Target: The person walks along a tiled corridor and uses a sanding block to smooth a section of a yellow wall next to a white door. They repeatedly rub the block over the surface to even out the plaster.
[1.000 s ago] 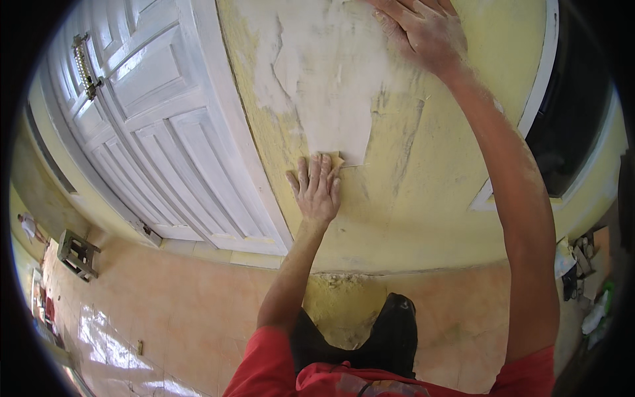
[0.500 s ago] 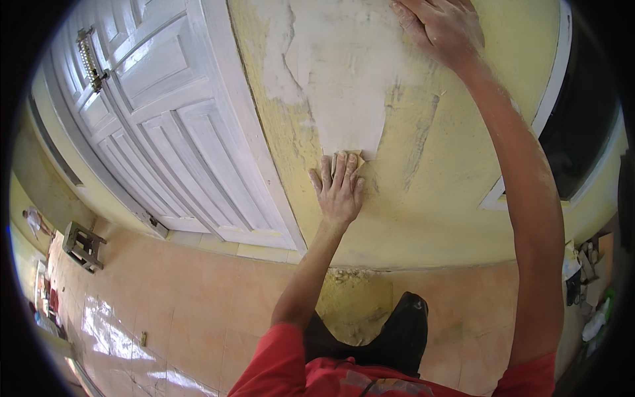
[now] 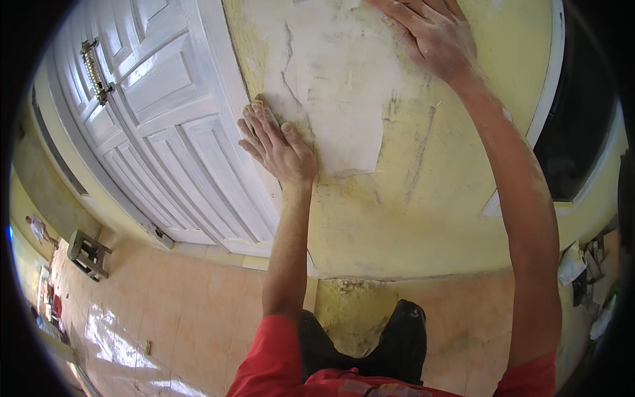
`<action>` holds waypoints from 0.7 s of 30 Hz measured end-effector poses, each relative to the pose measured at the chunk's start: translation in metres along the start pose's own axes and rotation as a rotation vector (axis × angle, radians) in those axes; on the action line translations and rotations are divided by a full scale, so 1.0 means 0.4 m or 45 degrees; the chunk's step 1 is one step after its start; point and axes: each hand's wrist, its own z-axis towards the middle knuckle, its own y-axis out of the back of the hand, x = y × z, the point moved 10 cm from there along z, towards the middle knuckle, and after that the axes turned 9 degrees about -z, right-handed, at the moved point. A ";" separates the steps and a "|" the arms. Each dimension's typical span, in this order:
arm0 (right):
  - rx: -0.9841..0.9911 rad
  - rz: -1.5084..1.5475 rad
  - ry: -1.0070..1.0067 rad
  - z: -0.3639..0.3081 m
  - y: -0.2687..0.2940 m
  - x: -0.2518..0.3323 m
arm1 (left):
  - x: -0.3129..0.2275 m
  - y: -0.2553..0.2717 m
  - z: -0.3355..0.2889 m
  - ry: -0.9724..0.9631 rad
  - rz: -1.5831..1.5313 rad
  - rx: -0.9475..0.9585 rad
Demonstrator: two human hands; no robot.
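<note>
White patch lay mostly right of our left hand — long axis upright; right hand at its upper right. Both stretched flat; we couldn't tell if anything lay beneath.

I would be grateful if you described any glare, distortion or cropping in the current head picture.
Head view: bright glare washes out part of the tiled floor at lower left; head view: the white door is glossy, with bowed edges; head view: the dark window shows little detail; head view: the top edge crops the right hand.
</note>
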 end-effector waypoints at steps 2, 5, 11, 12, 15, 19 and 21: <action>-0.013 0.000 -0.018 -0.003 -0.001 0.002 | 0.002 0.023 0.006 0.077 -0.089 -0.069; -0.048 0.026 -0.044 0.029 0.011 0.029 | 0.122 -0.048 -0.339 -0.011 0.164 0.338; -0.010 -0.044 -0.009 -0.006 0.007 -0.004 | -0.009 -0.005 -0.016 0.047 -0.012 0.034; -0.018 -0.027 -0.017 -0.006 0.008 0.002 | 0.013 -0.027 -0.113 -0.006 -0.054 0.107; -0.042 0.052 -0.036 0.044 0.010 0.031 | 0.141 -0.008 -0.326 0.006 0.142 0.290; -0.031 -0.021 -0.020 0.000 0.007 -0.007 | -0.022 0.055 0.066 0.005 -0.097 -0.050; -0.033 -0.044 -0.015 -0.005 0.011 -0.008 | -0.019 0.027 0.020 -0.024 -0.066 0.008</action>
